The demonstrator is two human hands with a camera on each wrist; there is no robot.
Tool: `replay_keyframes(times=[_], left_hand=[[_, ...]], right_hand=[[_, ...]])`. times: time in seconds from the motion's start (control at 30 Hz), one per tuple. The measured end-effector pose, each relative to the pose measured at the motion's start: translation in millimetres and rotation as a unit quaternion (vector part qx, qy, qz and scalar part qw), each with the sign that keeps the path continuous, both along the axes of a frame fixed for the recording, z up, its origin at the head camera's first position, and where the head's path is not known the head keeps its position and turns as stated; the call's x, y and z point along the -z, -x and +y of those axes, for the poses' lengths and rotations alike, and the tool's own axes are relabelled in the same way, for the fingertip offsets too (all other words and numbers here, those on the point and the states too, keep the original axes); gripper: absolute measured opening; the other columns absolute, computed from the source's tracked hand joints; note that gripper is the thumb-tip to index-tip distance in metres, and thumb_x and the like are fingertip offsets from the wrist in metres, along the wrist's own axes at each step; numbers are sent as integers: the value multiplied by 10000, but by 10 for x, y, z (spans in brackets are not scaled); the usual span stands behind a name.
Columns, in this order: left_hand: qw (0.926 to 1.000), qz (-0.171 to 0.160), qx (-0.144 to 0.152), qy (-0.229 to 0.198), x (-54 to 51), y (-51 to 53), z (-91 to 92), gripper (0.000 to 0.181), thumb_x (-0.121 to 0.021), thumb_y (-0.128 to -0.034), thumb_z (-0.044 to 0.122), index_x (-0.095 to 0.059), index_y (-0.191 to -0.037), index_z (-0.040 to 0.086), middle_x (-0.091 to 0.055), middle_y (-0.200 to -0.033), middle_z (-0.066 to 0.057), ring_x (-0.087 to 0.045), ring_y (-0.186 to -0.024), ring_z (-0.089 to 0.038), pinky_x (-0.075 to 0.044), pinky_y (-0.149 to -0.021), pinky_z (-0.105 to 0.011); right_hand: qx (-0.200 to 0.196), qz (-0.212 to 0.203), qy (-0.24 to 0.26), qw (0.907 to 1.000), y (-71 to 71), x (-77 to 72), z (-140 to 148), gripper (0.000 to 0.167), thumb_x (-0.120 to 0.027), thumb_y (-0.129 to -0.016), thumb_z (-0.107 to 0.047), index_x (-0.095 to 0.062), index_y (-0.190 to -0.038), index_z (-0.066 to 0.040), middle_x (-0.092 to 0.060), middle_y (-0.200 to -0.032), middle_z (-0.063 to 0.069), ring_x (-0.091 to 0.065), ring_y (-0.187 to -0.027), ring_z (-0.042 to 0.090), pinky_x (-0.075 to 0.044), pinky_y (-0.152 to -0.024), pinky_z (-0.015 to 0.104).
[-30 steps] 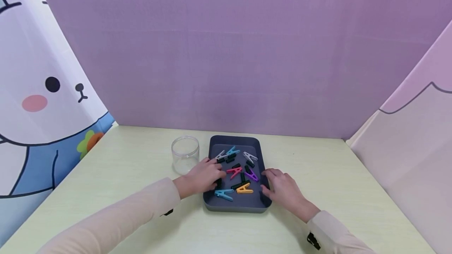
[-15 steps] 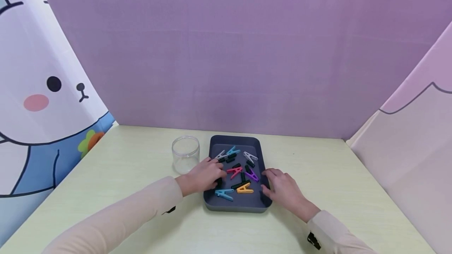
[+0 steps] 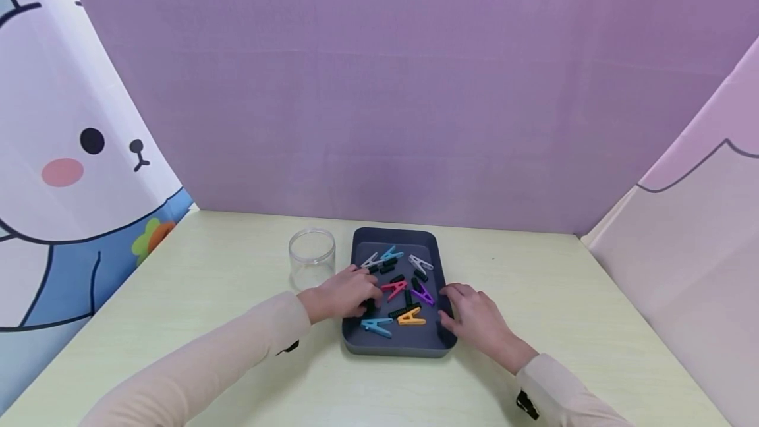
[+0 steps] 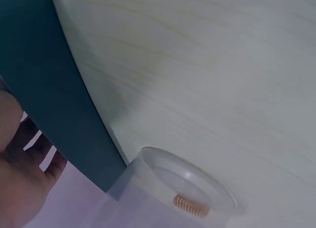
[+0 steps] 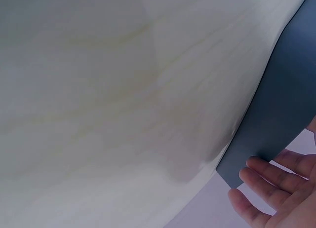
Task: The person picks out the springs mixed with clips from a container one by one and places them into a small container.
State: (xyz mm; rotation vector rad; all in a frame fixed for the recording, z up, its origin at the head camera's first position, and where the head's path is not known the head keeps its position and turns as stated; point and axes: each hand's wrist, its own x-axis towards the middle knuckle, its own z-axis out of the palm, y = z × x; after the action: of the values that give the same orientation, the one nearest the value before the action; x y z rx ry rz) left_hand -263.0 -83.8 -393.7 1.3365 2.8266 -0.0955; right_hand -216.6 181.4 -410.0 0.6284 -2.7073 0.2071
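Observation:
My left hand (image 3: 348, 291) reaches over the left side of a dark grey tray (image 3: 400, 352), its fingers down inside. A small black piece (image 3: 370, 306) shows just under the thumb side; whether the fingers pinch it is hidden. In the left wrist view the fingertips of my left hand (image 4: 22, 173) are hidden by the tray wall. My right hand (image 3: 474, 319) rests at the tray's right side, with relaxed fingers touching its outer wall in the right wrist view. In the tray lie clothespins: red (image 3: 394, 289), purple (image 3: 423, 293), yellow (image 3: 411, 317), blue (image 3: 376, 327) and white (image 3: 420, 263).
A clear round jar (image 3: 311, 259) stands left of the tray, close to my left forearm. The left wrist view shows a copper-coloured spring (image 4: 191, 206) in the jar. Several black ribbed pieces (image 3: 405, 310) lie among the clothespins. Behind the table (image 3: 534, 282) rises a purple cloth (image 3: 379, 117).
My left hand has shifted slightly right, and the black piece by its thumb side appears slightly further right too. My right hand and the tray stay nearly in place.

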Motion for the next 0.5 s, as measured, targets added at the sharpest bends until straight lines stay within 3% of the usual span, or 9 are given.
replay_keyframes(times=[0.5], left_hand=[[9998, -48, 187, 30, -15, 37, -2, 161, -701, -793, 248, -686, -948, 290, -642, -1008, 102, -499, -918, -120, -349, -765, -273]], right_hand=[[38, -61, -60, 10000, 7, 1, 7, 346, -694, -759, -271, -627, -1031, -69, -650, -1037, 87, -628, -930, 225, -511, -751, 385]])
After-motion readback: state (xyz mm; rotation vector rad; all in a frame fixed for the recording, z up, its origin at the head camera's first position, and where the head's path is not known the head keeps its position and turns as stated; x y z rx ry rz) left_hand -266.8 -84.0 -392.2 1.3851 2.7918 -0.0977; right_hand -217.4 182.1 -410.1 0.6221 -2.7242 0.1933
